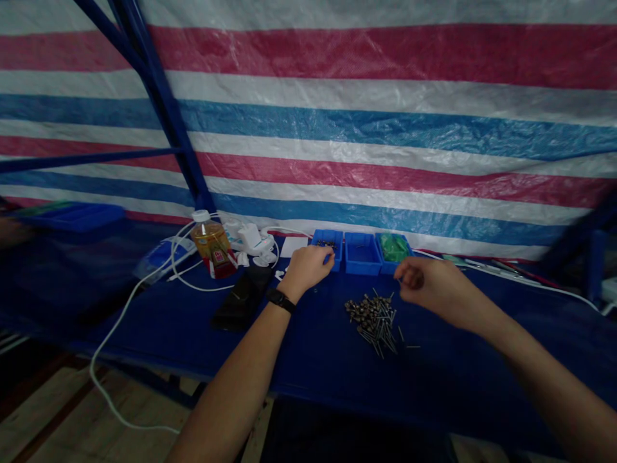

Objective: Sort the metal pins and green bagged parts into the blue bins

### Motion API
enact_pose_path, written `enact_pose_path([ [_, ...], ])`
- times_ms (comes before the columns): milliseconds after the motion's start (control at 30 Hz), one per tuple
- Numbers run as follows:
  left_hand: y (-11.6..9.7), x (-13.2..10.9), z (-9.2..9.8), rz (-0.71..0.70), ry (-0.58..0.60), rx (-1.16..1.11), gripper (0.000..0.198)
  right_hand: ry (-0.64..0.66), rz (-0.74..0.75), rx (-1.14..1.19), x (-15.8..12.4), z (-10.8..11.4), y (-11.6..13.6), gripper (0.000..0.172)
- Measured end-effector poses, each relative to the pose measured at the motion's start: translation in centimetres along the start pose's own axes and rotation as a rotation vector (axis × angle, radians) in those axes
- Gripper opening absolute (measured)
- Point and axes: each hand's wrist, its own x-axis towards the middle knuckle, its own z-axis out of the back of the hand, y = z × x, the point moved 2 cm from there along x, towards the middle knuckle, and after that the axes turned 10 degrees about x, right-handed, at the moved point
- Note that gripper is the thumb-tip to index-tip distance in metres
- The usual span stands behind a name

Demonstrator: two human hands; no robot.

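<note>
"So, where do the hands stand?"

"Apart. The left hand (308, 267) has its fingers curled at the front rim of a blue bin (339, 257). Whether they hold anything, I cannot tell. The right hand (431, 286) hovers with fingertips drawn into a pinch, perhaps on a single pin, too small to see."

"And the pins?"

"The pile of pins (373, 318) lies on the desk (313, 350) between the hands, just below the right one."

"Which step, would you say?"

"Moving pins piece by piece from pile to bin, I'd judge. Such thin pins call for a fine fingertip grip, one at a time."
</note>
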Motion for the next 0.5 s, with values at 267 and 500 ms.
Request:
enact_pose_path([
  [267, -0.2, -0.2, -0.1, -0.029, 0.000, -0.008, 0.025, -0.106, 0.087, 0.162, 7.0, 3.5, -0.1, 0.030],
  [500, -1.8, -0.1, -0.8, -0.203, 0.023, -0.162, 0.022, 0.261, 0.116, -0.048, 1.6, -3.2, -7.7, 0.041],
])
